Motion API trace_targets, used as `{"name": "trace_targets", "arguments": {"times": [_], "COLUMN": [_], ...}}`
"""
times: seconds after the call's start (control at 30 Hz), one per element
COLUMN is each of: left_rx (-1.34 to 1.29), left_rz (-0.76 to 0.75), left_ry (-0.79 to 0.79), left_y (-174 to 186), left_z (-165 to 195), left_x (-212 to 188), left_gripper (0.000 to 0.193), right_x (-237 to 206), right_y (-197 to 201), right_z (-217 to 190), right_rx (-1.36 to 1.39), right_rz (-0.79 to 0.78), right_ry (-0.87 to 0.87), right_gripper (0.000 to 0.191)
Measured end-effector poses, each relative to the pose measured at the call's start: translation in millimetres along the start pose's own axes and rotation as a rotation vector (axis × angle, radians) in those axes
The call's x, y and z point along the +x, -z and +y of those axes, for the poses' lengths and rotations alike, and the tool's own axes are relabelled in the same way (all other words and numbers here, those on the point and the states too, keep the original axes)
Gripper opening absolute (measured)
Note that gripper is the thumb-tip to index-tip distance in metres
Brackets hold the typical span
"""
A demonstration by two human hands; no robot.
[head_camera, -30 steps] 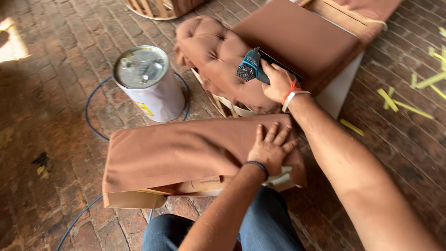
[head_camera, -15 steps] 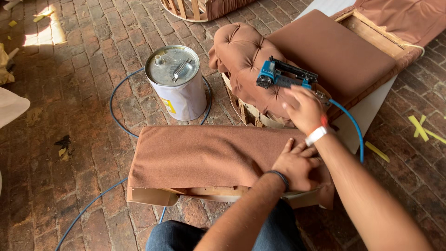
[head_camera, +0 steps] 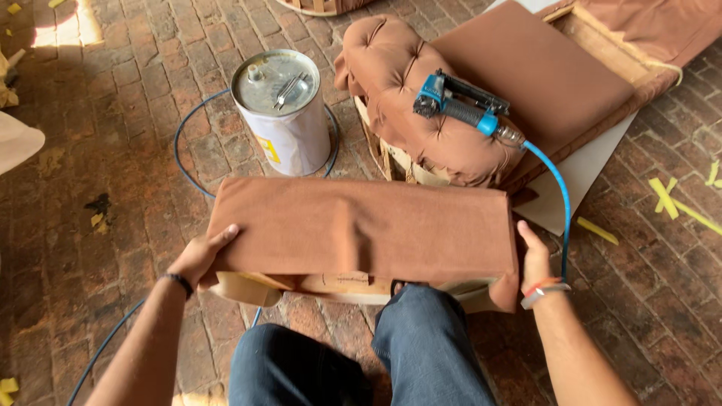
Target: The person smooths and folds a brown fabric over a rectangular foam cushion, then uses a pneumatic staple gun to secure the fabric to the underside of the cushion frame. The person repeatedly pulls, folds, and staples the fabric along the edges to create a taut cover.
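Brown fabric wraps the cushion [head_camera: 361, 229], creased mid-top; my left hand [head_camera: 199, 256] grips its nine o'clock end, right hand [head_camera: 534, 259] its three o'clock end.

A worn brick floor [head_camera: 113, 135] is seen throughout. On it, a metal can [head_camera: 284, 113] is stood far left, ringed by a blue hose [head_camera: 184, 150]; yellow tape scraps [head_camera: 677, 199] are scattered right.
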State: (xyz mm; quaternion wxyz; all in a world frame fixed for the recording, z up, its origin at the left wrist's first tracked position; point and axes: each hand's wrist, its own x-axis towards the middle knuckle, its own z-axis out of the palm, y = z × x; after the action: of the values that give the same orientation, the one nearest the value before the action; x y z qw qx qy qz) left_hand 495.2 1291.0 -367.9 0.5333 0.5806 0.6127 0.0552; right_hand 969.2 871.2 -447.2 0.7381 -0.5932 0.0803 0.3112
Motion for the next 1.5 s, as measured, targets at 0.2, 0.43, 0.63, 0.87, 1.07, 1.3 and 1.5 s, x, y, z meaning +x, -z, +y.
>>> {"name": "trace_targets", "arguments": {"times": [0.2,0.43,0.63,0.87,1.07,1.3,1.5], "left_rx": [-0.345,-0.38,-0.428,-0.391,-0.295,-0.358,-0.301], "left_rz": [-0.013,0.007,-0.012,-0.026,-0.091,-0.109,-0.404], "left_ry": [-0.172,-0.175,-0.122,-0.067,-0.124,-0.215,-0.348], "left_y": [-9.6,-13.4,-13.8,-5.5,1.5,-26.3,-84.4], "left_z": [-14.8,-0.3,5.1,-15.1,-22.7,15.6,30.3], "left_x": [25.0,12.0,12.9,12.8,25.8,-24.4,-54.5], "left_gripper": [0.069,0.069,0.07,0.074,0.065,0.065,0.081], "right_x": [85.5,84.2,77.6,53.1,-15.0,-17.6,-14.9], "right_y": [-131.1,-245.4,-279.4,-219.1,-51.6,-11.6,20.6], "right_z": [-107.1,-141.2,-139.0,-121.2,-40.5,-37.5,-108.5], "right_rx": [-0.905,-1.833,-1.69,-1.07,-0.365,-0.057,-0.067], "right_rz": [-0.099,-0.067,-0.2,-0.296,-0.019,-0.114,-0.119], "right_ry": [1.019,0.894,0.996,0.936,0.224,-0.132,0.124], "right_gripper": [0.055,0.037,0.05,0.06,0.054,0.066,0.079]}}
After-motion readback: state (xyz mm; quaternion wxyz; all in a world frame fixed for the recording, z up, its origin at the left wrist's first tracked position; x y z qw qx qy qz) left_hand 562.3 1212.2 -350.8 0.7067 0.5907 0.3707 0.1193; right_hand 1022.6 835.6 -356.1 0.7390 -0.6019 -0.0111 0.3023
